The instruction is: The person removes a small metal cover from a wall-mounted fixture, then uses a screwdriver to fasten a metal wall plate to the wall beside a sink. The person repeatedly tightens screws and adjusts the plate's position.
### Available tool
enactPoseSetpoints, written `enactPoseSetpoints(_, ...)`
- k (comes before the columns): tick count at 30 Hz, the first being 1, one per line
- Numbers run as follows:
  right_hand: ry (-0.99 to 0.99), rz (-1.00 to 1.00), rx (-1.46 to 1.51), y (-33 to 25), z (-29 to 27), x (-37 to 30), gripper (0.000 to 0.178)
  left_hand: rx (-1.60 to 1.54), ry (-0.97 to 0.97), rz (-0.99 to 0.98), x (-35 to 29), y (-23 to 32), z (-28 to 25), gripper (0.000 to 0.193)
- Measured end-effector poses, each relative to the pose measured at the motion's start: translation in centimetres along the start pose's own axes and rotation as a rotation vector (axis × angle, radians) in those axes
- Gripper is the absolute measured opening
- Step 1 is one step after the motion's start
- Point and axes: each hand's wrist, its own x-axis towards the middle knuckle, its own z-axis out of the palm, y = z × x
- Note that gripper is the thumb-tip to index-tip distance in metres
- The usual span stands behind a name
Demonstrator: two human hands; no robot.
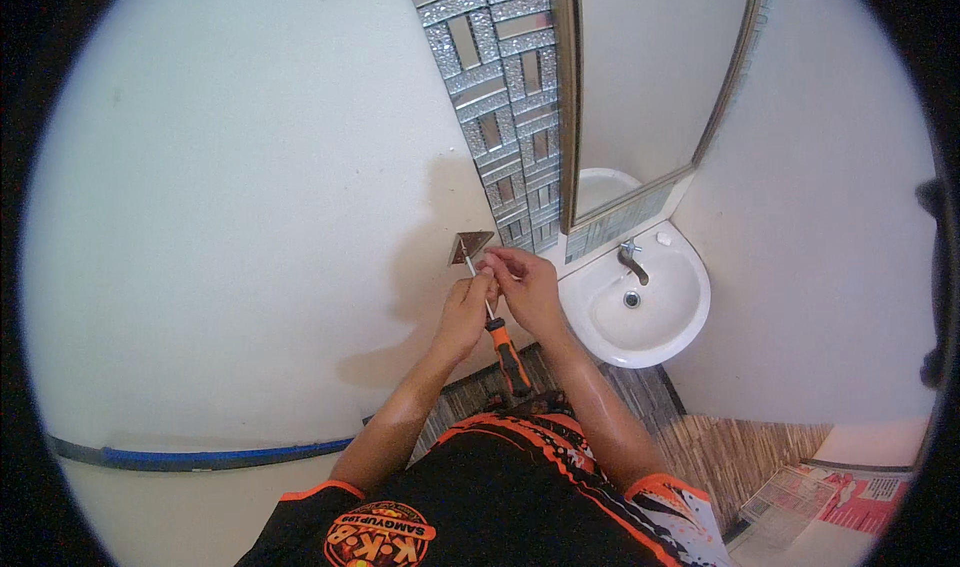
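A screwdriver (510, 359) with an orange and black handle slants up between my hands, its handle hanging lower and its thin metal shaft rising toward the wall. My left hand (464, 317) is closed, its fingers pinching around the shaft. Right beside it, my right hand (530, 287) has thumb and fingers pressed together near the upper shaft; whatever they hold is too small or hidden to name. Just beyond the fingertips, a small rectangular opening (482, 239) with a brownish inside sits in the white wall, and the shaft's tip overlaps it in view.
Right of my hands a white washbasin (650, 345) with a metal faucet (632, 264) is fixed in the corner. Above it hangs a framed mirror (650, 77), beside a strip of silvery mosaic tile (495, 77). A blue-edged strip (230, 457) runs low at left; printed papers (800, 502) lie lower right.
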Motion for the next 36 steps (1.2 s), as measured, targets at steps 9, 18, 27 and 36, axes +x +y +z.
enactPoseSetpoints(9,0.06,-0.059,-0.033,-0.4,1.4,1.3,0.024,0.261,-0.013,-0.001,-2.0,0.5,-0.6,0.047)
enactPoseSetpoints(18,0.16,-0.056,-0.173,0.0,2.0,2.0,0.021,0.043,-0.002,-0.069,-4.1,-2.9,-3.3,0.043)
enactPoseSetpoints(27,0.301,-0.163,-0.279,-1.0,3.3,1.1,0.019,-0.008,0.08,-0.112,-6.2,-4.0,-5.3,0.049)
enactPoseSetpoints(36,0.336,-0.254,-0.328,-4.5,3.8,-0.9,0.024,0.007,0.079,-0.087,-6.0,-5.6,-6.8,0.051)
